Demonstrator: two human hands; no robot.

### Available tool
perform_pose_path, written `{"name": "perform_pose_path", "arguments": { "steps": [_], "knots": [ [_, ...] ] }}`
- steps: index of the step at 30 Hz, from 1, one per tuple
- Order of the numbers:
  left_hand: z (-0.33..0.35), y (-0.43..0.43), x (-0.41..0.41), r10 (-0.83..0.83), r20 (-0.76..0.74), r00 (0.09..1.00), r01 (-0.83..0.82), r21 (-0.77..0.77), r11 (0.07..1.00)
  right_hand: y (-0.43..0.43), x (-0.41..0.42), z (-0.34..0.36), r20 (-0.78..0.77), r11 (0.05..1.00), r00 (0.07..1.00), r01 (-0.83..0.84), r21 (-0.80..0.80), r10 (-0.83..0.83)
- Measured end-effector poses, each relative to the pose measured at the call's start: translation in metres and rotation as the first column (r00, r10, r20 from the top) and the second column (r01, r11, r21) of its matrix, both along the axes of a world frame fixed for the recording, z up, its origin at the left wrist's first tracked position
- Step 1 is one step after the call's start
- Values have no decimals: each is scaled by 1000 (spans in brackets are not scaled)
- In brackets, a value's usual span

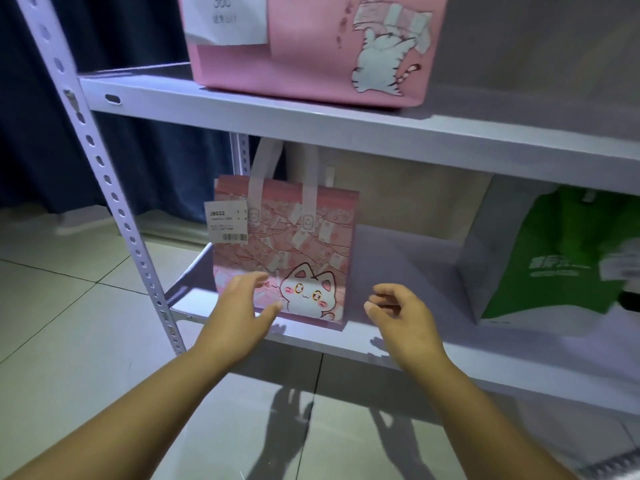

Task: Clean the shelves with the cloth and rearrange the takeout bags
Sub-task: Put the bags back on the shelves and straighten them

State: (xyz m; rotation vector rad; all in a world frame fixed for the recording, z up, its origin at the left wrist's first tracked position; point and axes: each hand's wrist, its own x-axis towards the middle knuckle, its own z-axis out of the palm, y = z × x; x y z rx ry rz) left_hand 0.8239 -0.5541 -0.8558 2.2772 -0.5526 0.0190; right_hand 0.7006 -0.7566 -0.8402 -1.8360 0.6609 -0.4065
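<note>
We are holding our left hand (242,306) and right hand (398,315) empty and unclenched before the pink cat bag (287,244) standing on the lower shelf (408,268), so rearranging seems unfinished, with no cloth showing.

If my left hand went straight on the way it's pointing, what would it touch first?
Most likely the small pink cat bag on the lower shelf: the left hand is open, fingers aimed at its lower front. Depth is unclear, so it may already be touching.
</note>
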Motion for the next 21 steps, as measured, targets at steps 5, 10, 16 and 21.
{"name": "perform_pose_path", "arguments": {
  "steps": [5, 10, 16, 21],
  "knots": [
    [23, -47, -64, -107, -41, 993, 105, -57, 993, -34, -55, 16, 51, 997, 999, -16, -78, 20],
    [35, -96, -118, -181, -45, 982, 180, -28, 983, -81, -110, 31, 67, 994, 997, 39, -102, -32],
    [41, -155, -158, -242, -37, 970, 242, -11, 970, -144, -170, 38, 22, 969, 988, 151, -194, -150],
    [34, -206, -173, -329, -37, 944, 330, 15, 944, -197, -203, 31, -45, 926, 953, 280, -252, -300]
  ]
}}
